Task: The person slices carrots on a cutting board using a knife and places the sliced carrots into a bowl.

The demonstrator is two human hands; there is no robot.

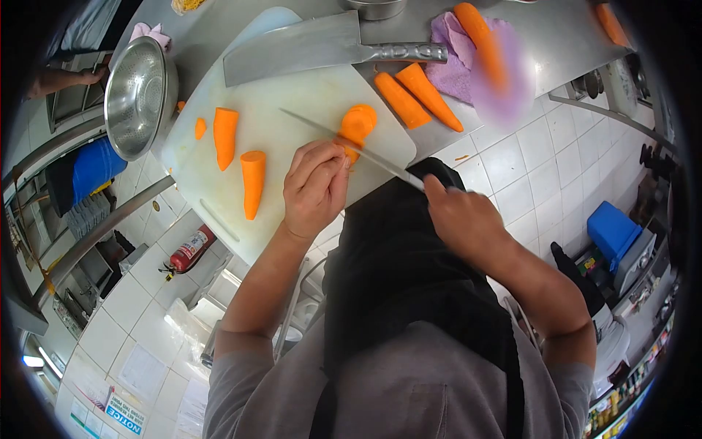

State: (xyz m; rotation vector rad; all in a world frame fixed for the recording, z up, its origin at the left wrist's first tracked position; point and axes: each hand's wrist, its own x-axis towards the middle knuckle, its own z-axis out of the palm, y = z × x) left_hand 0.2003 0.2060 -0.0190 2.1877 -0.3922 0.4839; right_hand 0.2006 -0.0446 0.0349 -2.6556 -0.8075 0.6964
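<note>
My right hand [462,218] is closed round the handle of a slim knife [380,162], whose blade slants up and left over the cutting board [307,102]. Curled fingers of my left hand [316,181] press a piece of carrot [351,152] against the board, right beside the blade. Round carrot slices [358,121] lie just past the knife. To the left rest two thick carrot pieces, one upper [225,137] and one lower [253,183], with a small carrot bit [200,129] near them. My left fingers partly hide the held carrot.
A broad cleaver [300,53] lies across the board's far side. Two carrot pieces [402,100] sit right of the board, near a purple cloth [453,62] with another carrot [479,36]. A metal colander [137,99] stands left. Another person's hand [91,75] shows at far left.
</note>
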